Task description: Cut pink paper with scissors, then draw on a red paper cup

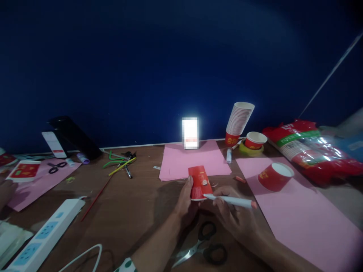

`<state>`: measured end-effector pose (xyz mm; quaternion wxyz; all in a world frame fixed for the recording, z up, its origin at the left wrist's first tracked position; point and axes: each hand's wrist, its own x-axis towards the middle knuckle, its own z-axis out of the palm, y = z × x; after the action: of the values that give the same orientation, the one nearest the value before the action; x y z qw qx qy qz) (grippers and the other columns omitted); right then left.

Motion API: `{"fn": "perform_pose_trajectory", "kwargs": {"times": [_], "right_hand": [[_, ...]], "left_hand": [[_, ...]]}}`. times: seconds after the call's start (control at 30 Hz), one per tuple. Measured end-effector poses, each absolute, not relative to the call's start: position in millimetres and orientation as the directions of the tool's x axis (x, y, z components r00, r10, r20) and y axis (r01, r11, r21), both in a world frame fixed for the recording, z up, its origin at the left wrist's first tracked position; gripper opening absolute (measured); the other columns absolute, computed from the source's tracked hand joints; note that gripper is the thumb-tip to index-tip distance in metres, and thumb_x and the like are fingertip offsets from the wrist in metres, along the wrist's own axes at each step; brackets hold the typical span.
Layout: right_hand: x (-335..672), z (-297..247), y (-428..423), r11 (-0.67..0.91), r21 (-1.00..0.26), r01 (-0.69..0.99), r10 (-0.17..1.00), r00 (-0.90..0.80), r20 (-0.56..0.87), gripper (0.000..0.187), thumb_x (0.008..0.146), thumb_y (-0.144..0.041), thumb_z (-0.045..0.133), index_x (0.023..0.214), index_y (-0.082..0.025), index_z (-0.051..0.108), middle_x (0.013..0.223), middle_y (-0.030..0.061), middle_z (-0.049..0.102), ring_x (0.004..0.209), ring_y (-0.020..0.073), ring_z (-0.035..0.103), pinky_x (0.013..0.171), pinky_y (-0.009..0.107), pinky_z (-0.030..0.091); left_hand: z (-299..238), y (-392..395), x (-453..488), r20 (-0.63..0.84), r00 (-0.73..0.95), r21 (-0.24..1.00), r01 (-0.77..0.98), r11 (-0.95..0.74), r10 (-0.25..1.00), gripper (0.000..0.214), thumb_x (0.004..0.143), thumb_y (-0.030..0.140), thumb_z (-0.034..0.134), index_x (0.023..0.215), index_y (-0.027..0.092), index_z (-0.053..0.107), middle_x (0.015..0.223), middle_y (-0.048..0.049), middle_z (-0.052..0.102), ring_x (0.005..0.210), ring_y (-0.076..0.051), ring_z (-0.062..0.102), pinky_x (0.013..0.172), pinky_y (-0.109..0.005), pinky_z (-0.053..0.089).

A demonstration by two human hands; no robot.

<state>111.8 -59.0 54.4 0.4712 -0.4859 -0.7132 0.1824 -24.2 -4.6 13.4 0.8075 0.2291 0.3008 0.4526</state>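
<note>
My left hand [185,198] is closed round a red paper cup [199,182], held on its side above the brown table, base pointing away from me. My right hand [231,213] grips a white marker [231,200] with a pink cap end; its tip touches the cup's side near the rim. Black-handled scissors [202,247] lie on the table just below both hands.
Pink paper sheets [195,160] [297,211] lie ahead and right; a red cup [274,175] lies tipped on the right one. A cup stack [238,121], a cup on tape [254,141], a plastic bag [309,149], a lit phone [190,133], pipe cleaners [120,162], a power strip [45,236].
</note>
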Motion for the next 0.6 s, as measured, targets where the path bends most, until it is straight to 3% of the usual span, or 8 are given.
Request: {"fn": "perform_pose_trajectory", "kwargs": {"times": [0.17,0.4,0.6], "right_hand": [[113,57,-59,0.461,-0.679,0.572,0.868,-0.132,0.478,0.021,0.093,-0.026,0.040,0.076,-0.022,0.052,0.056,-0.0014,0.058,0.044,0.0131,0.055,0.043,0.023,0.044],[113,58,-60,0.474,-0.642,0.602,0.851,-0.127,0.510,0.019,0.092,-0.021,0.040,0.078,-0.021,0.053,0.061,-0.0003,0.060,0.053,0.0145,0.060,0.059,0.027,0.050],[112,52,-57,0.444,-0.714,0.541,0.856,-0.021,0.516,0.018,0.090,-0.020,0.043,0.076,-0.021,0.053,0.060,-0.0012,0.058,0.051,0.0139,0.057,0.057,0.027,0.048]], "left_hand": [[16,-5,-25,-0.286,0.388,0.663,-0.581,0.473,0.876,0.053,0.079,0.059,0.054,0.093,0.009,0.062,0.073,-0.0077,0.065,0.062,-0.017,0.059,0.062,-0.028,0.043],[11,-6,-27,-0.290,0.390,0.696,-0.541,0.472,0.874,0.051,0.080,0.061,0.051,0.087,0.013,0.065,0.068,-0.0063,0.065,0.059,-0.016,0.056,0.060,-0.027,0.042],[13,-6,-27,-0.279,0.351,0.682,-0.583,0.442,0.894,0.055,0.078,0.058,0.057,0.101,0.009,0.064,0.089,-0.0107,0.069,0.079,-0.021,0.064,0.073,-0.029,0.046]]}}
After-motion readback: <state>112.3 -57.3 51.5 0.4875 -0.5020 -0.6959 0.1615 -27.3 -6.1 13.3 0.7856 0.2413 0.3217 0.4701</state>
